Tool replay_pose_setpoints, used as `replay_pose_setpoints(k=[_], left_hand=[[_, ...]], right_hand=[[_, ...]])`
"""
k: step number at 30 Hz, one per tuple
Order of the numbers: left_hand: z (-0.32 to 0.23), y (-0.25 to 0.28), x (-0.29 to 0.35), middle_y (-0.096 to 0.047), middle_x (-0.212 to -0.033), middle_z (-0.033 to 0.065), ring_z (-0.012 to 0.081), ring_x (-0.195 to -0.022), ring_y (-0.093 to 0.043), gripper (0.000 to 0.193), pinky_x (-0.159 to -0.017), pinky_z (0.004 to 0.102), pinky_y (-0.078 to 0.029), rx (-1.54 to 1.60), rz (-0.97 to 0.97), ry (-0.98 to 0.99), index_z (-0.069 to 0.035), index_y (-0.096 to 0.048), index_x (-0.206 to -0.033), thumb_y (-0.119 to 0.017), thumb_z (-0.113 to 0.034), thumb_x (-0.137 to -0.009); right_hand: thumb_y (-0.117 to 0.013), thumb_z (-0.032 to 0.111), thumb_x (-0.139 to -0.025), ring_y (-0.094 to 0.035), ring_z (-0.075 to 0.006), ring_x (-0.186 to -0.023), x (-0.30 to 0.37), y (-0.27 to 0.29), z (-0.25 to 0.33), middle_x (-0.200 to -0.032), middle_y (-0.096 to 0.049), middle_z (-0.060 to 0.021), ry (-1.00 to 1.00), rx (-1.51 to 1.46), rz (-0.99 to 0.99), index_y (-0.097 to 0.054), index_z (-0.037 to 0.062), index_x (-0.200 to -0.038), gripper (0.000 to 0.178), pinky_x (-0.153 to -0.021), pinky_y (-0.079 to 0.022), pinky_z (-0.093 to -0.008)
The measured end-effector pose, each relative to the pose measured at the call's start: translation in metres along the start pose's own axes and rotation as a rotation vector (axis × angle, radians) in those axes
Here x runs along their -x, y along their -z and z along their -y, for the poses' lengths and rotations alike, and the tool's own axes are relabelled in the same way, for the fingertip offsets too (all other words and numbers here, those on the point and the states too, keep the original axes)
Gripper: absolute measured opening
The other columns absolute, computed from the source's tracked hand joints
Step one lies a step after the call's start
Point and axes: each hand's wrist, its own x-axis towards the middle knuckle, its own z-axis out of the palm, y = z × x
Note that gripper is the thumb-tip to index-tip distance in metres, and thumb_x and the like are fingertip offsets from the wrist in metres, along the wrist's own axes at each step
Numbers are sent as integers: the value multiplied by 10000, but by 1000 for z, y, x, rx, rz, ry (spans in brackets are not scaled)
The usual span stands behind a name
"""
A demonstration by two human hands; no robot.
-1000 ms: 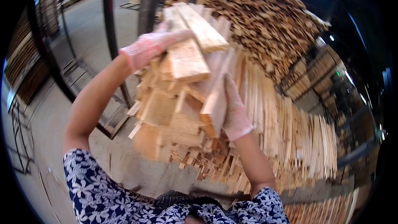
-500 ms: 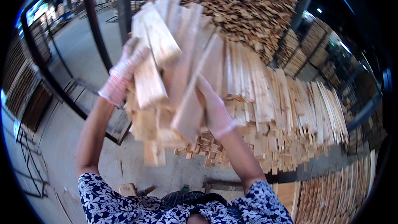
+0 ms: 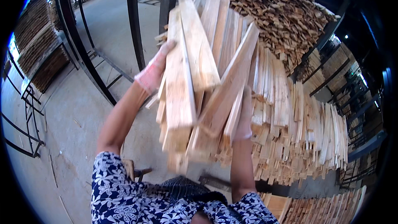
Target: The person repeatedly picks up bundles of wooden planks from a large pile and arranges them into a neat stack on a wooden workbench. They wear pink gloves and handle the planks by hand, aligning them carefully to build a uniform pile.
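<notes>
Both my hands wear pale knitted gloves. My left hand (image 3: 155,70) curls against the outer side of a light wooden plank (image 3: 179,83). A second plank (image 3: 201,49) lies slantwise over it. To the right, a plank (image 3: 228,79) leans the other way, so the near ends make a V. My right hand (image 3: 244,118) is closed along the right side of the bunch, by a narrow wooden strip (image 3: 234,114); its fingers are mostly hidden behind the wood. More planks are under and beyond these, their near ends blurred.
A long row of stacked planks (image 3: 286,112) runs to the right. Behind rises a big heap of wood pieces (image 3: 273,12). Black metal posts (image 3: 133,20) stand on the left. Another row of strips (image 3: 323,207) is at the lower right, near a dark beam (image 3: 215,182).
The whole view has shifted, putting the planks and posts further right. My right hand has gone from the face of the leaning plank to the bunch's right side, by a narrow strip.
</notes>
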Motion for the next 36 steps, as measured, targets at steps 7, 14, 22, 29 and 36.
replay_pose_setpoints(k=[7,14,22,29,36], left_hand=[[44,39,23,-674,-1266,152,267,-1099,-689,665,-978,423,-568,83,106,-51,-7,-535,-1379,-768,-390,-888],[83,33,48,-692,-1214,141,246,-1032,-712,592,-909,399,-603,-76,24,-146,3,-551,-1340,-745,-358,-913],[126,-23,60,-651,-1317,118,196,-1156,-654,580,-1034,360,-517,-283,43,-87,-12,-541,-1400,-669,-365,-957],[248,-72,4,-655,-1315,75,165,-1172,-633,527,-1045,349,-494,-155,444,162,-13,-576,-1372,-675,-333,-966],[360,-128,13,-677,-1270,148,246,-1116,-683,601,-1027,419,-536,-85,557,658,21,-555,-1368,-663,-408,-962]], right_hand=[[-494,604,-997,-612,-239,-1173,20,55,-42,-1321,-593,-110,75,-169,-49,-437,88,-1465,699,-1017,-523,-405],[-505,610,-993,-663,-256,-1070,47,71,-56,-1230,-653,-112,120,-175,-111,-502,101,-1418,663,-957,-578,-401],[-491,598,-1004,-588,-252,-1205,139,123,-64,-1332,-589,-92,239,-65,-312,-448,93,-1462,683,-1056,-498,-409],[-486,586,-1012,-589,-253,-1202,247,191,-65,-1335,-590,-93,376,-29,-514,-450,91,-1464,672,-1056,-496,-408],[-481,574,-1019,-591,-253,-1200,382,215,-58,-1338,-592,-93,571,-145,-858,-452,89,-1467,660,-1056,-495,-406]])
